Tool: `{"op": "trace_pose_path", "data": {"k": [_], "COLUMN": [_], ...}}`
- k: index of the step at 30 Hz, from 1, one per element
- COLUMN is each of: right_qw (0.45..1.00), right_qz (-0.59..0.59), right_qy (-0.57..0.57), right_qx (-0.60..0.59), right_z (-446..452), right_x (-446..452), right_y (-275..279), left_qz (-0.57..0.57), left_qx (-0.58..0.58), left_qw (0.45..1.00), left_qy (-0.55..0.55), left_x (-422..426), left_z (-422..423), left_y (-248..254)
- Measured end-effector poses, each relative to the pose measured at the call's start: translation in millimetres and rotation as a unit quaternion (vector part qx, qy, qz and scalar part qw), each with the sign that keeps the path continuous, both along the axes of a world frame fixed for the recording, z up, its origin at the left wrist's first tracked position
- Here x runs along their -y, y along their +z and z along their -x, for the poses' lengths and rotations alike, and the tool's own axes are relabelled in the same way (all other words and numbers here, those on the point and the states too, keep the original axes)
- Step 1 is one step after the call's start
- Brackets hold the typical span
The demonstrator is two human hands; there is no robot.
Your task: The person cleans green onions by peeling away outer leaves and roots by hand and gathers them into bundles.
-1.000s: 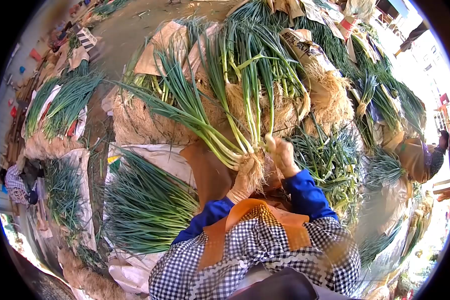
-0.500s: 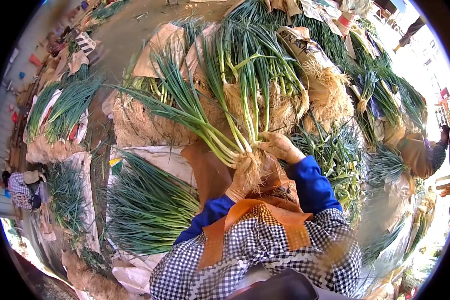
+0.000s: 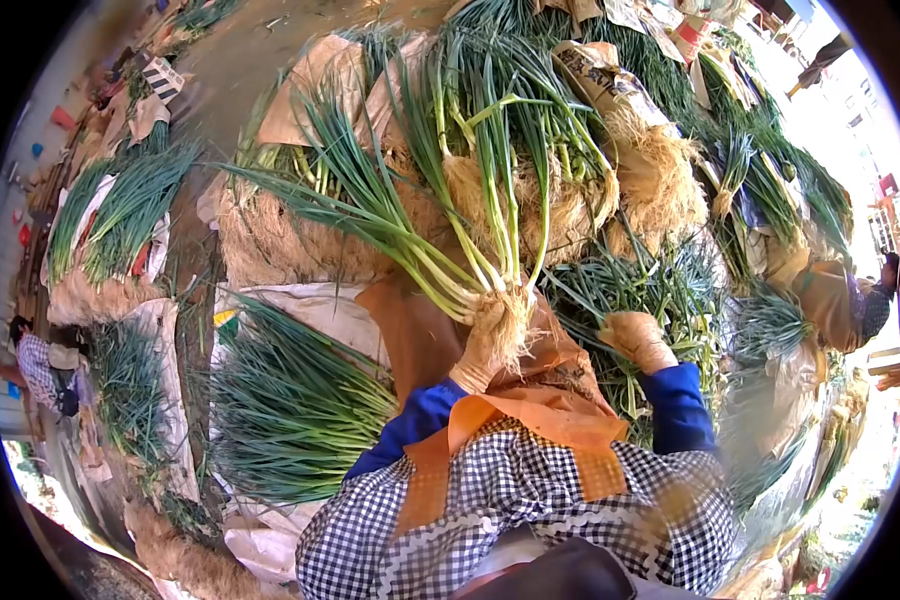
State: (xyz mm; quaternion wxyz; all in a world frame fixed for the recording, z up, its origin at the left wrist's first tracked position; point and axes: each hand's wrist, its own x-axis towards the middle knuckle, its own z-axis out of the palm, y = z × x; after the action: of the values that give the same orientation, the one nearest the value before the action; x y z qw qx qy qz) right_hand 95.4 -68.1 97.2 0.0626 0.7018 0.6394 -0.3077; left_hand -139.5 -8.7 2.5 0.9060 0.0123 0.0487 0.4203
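My left hand (image 3: 480,350) is closed around the root end of a bunch of green onions (image 3: 500,235) above my lap. Pale stringy roots (image 3: 510,320) spill over the fingers, and the long green leaves fan upward and to the left. My right hand (image 3: 635,340) is apart from the bunch, over a heap of loose leaves and trimmings (image 3: 660,290) on the right. Its fingers are curled together; whatever they may hold is too small to make out. An orange-brown apron (image 3: 540,410) covers my lap.
Trimmed green onions (image 3: 300,410) lie on a white sheet to my left. Ahead stand rooted bundles (image 3: 300,235) and a printed sack (image 3: 595,80). More onion piles (image 3: 135,215) lie at far left. Other people (image 3: 45,370) are at the left and right edges.
My right hand has left the root end of the bunch and moved right, over the heap of trimmings. My left hand keeps its hold on the green onions.
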Motion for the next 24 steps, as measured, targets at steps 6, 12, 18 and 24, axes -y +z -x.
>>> {"op": "trace_pose_path", "data": {"k": [6,12,18,24], "right_qw": [0.93,0.946,0.945,0.891], "right_qz": [-0.307,-0.325,-0.231,-0.342], "right_qy": [0.007,-0.009,0.192,0.265], "right_qx": [-0.201,-0.021,-0.132,-0.14], "right_z": [74,103,80,91], "right_x": [-91,-111,-101,-115], "right_y": [8,-4,16,3], "left_qz": [-0.03,-0.008,-0.101,-0.095], "left_qx": [0.004,-0.036,-0.122,-0.184], "left_qw": [0.999,0.999,0.987,0.978], "left_qy": [0.032,0.033,-0.004,-0.001], "left_x": [3,4,1,7], "left_z": [-2,-1,14,25], "left_y": [7,2,-25,22]}}
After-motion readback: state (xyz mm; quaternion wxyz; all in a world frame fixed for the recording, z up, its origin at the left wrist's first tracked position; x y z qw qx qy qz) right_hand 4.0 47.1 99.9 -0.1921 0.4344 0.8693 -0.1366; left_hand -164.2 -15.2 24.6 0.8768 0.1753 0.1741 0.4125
